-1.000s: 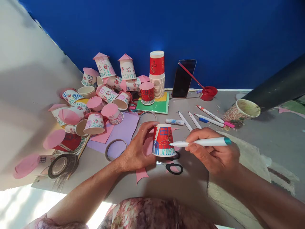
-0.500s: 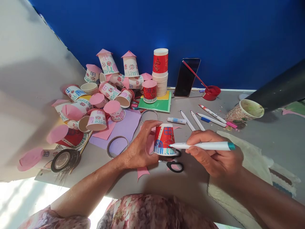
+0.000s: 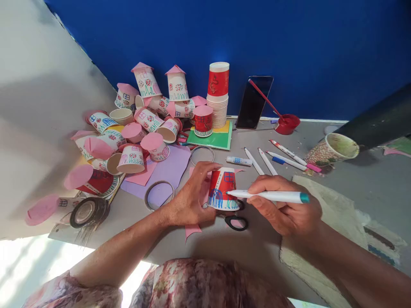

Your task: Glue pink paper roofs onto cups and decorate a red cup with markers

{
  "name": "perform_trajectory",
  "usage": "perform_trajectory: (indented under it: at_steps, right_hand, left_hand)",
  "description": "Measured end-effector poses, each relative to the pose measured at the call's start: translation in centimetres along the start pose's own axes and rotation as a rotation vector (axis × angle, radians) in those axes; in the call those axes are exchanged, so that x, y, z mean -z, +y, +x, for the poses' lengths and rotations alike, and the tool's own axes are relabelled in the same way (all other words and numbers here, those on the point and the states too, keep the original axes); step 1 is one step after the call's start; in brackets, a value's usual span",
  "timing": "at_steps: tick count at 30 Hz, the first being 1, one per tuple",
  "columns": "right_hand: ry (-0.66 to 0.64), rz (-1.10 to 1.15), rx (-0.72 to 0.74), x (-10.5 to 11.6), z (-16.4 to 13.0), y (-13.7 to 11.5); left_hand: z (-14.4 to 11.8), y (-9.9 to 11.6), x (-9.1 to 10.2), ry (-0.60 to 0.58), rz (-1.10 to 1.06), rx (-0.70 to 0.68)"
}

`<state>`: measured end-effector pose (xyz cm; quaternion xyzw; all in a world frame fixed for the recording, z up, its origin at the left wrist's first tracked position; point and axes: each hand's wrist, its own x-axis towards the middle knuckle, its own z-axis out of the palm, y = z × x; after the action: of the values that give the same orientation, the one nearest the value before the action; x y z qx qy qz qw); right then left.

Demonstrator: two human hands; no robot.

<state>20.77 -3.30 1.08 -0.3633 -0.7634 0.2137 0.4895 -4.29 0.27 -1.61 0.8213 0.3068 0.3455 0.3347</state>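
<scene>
Grey surface against a blue wall carries the work. Beyond the left hand lies a heap of decorated cups. That hand is clamped around an upturned red cup. The right hand, just beside, is closed on a teal-capped marker, tip touching the cup. Short strokes with the cup pressed down should likely keep lines clean.

A deep blue wall rises behind the sunlit grey table.
</scene>
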Motion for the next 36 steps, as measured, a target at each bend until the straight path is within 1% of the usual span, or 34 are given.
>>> perform_trajectory:
  at_steps: [2, 6, 10, 16, 22, 27, 29, 33, 36]
  right_hand:
    - [-0.020, -0.004, -0.016, 0.02, -0.04, 0.05]
    - [-0.002, 0.009, 0.014, -0.02, -0.04, 0.41]
    - [-0.021, -0.012, 0.027, 0.07, 0.06, 0.48]
    - [0.055, -0.028, 0.041, 0.38, -0.20, 0.31]
    - [0.011, -0.038, 0.039, 0.36, -0.07, 0.21]
    - [0.076, -0.028, -0.013, 0.68, 0.12, -0.01]
    - [0.073, -0.022, -0.018, 0.60, 0.25, -0.08]
    - [0.049, -0.020, 0.028, 0.44, 0.42, -0.06]
    - [0.077, -0.028, 0.009, 0.61, 0.28, 0.08]
  left_hand:
    - [0.00, 0.05, 0.01, -0.006, 0.006, 0.000]
    - [0.05, 0.01, 0.05, -0.007, 0.004, -0.008]
    - [0.09, -0.06, 0.11, -0.018, -0.003, -0.024]
    - [0.03, -0.09, 0.16, -0.016, 0.009, -0.007]
    - [-0.02, -0.18, 0.16, -0.010, -0.026, -0.003]
    - [-0.14, -0.31, 0.10, -0.012, -0.067, 0.010]
    - [-0.17, -0.32, 0.04, -0.011, -0.084, 0.023]
    - [-0.16, -0.19, -0.12, -0.005, -0.128, 0.040]
    - [-0.15, -0.14, -0.25, 0.017, -0.170, 0.063]
